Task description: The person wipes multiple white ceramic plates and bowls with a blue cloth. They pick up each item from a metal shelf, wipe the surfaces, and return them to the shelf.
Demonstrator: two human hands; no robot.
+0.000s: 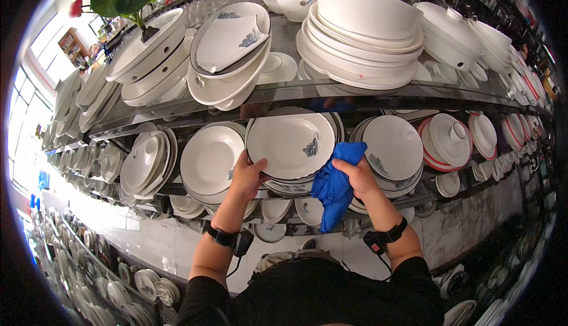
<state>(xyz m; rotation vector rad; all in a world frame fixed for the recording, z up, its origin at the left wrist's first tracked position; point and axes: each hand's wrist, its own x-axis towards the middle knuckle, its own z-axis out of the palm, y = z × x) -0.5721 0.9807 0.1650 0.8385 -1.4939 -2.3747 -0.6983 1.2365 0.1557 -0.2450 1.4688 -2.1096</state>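
Note:
A white ceramic plate (284, 146) with a dark blue landscape print sits in front of me at the lower shelf, above other stacked plates (290, 187). My left hand (247, 176) grips its left rim, thumb on top. At the plate's right side, my right hand (358, 176) is closed on a blue cloth (335, 188), which hangs down in folds and meets the plate's edge. Whether the right fingers also hold the rim beneath the cloth is hidden. To the left is a stack topped by a round white plate (213, 159); to the right, another printed plate (392, 147) tops a stack.
The upper glass shelf (284, 93) juts out just above the plate. It bears a large white bowl (368, 11) on stacked dishes, a teapot (295, 0), oval dishes (228, 59) and a lidded tureen (448, 35). More shelves of crockery (120, 290) stand behind me.

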